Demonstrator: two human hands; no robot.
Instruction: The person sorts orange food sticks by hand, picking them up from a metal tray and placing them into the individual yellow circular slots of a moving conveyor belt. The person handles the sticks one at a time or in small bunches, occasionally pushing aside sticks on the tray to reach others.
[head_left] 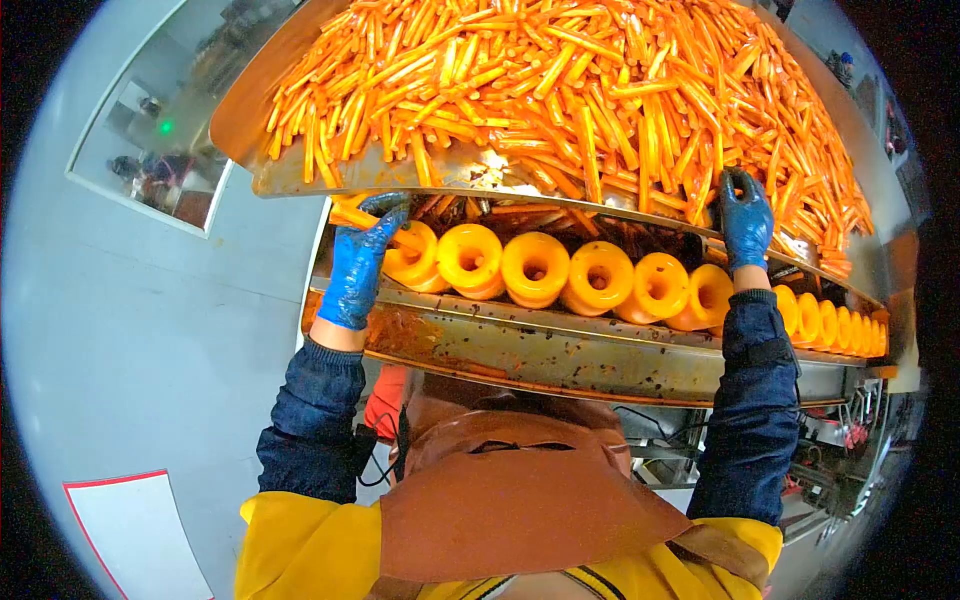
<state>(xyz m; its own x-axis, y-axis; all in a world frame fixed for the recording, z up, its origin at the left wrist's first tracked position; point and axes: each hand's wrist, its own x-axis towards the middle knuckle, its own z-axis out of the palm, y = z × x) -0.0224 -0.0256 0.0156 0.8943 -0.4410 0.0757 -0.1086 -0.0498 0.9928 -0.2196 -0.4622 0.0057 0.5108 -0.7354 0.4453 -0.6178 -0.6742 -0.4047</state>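
My left hand [362,265], in a blue glove, is closed around a few thick orange sticks [350,215] above the leftmost yellow funnel-shaped cup [410,258]. The sticks slant down toward that cup's mouth. At the lower edge of the heap of glossy, sauce-coated orange sticks [560,85], my right hand [747,225] has its gloved fingers curled against the sticks. What lies inside those fingers is hidden. The heap rests on a sloping metal tray [375,172].
Several more yellow cups [535,270] run in a row to the right, below the tray's lip. Between the row and my brown apron [520,500] lies a stained metal ledge [540,350]. A red-edged white panel [140,535] is at lower left; machinery [830,470] stands at right.
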